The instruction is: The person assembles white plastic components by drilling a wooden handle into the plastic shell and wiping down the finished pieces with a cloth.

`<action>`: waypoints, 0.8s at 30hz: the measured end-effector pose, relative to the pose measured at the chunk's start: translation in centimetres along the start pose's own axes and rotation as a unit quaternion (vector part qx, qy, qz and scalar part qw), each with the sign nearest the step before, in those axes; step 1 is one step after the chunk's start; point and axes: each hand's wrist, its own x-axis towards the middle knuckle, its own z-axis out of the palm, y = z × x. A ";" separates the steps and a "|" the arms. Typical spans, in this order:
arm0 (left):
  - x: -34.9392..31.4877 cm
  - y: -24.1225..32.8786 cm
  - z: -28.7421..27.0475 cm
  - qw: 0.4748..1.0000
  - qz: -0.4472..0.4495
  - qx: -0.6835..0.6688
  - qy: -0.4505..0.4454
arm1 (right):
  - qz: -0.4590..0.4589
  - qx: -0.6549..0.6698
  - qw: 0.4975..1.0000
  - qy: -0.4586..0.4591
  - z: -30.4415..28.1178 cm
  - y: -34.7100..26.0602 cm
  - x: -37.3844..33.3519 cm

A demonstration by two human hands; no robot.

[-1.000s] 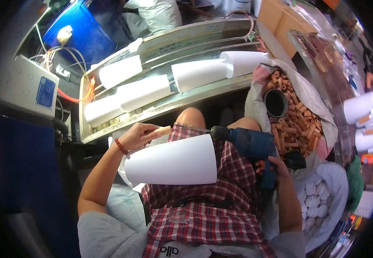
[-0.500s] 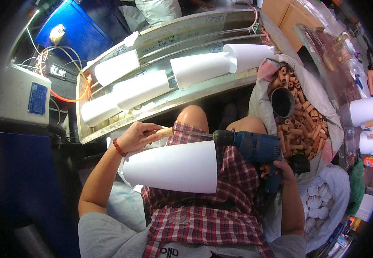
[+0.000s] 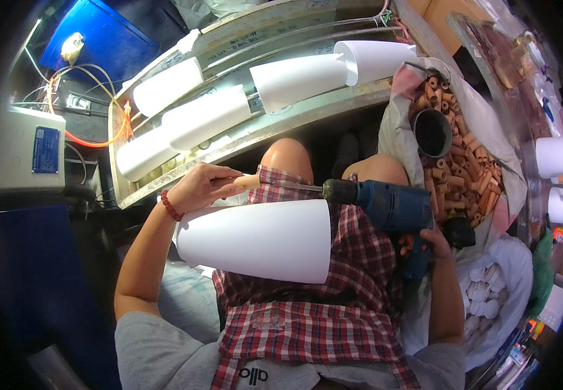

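My left hand (image 3: 202, 186) pinches a short tan tube (image 3: 249, 182) between thumb and fingers. A thin metal rod (image 3: 294, 185) runs from the tube to the chuck of a blue power drill (image 3: 392, 205), held level above my thighs. My right hand (image 3: 436, 242) is wrapped round the drill's handle, close to the orange trigger. Across my lap lies a large white tapered shade-like cone (image 3: 255, 240), its narrow end under my left wrist and its wide end toward the right. Whether the rod goes into the tube's bore is hard to make out.
Ahead, a long trough (image 3: 281, 127) holds several white cones (image 3: 301, 81). To the right are a sack (image 3: 392, 123) of orange-brown tubes (image 3: 466, 156) with a dark cup (image 3: 432, 133), and a bag of white pieces (image 3: 486, 292). A grey box (image 3: 25, 149) with cables stands left.
The view has shifted slightly, so the trough sits higher in the picture. My hands, the drill and the tube keep nearly the same arrangement; the cone still lies on my lap.
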 end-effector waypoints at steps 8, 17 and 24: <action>1.9 2.3 1.3 0.981 0.178 0.081 0.006 | 0.022 -0.005 1.000 -0.012 -0.1 -0.3 0.1; 3.1 5.1 1.5 0.972 0.186 0.139 -0.018 | 0.031 0.012 0.999 0.024 1.1 -0.6 0.7; 2.9 6.0 1.6 0.968 0.196 0.157 -0.008 | -0.028 0.002 1.000 -0.005 0.9 -0.4 1.1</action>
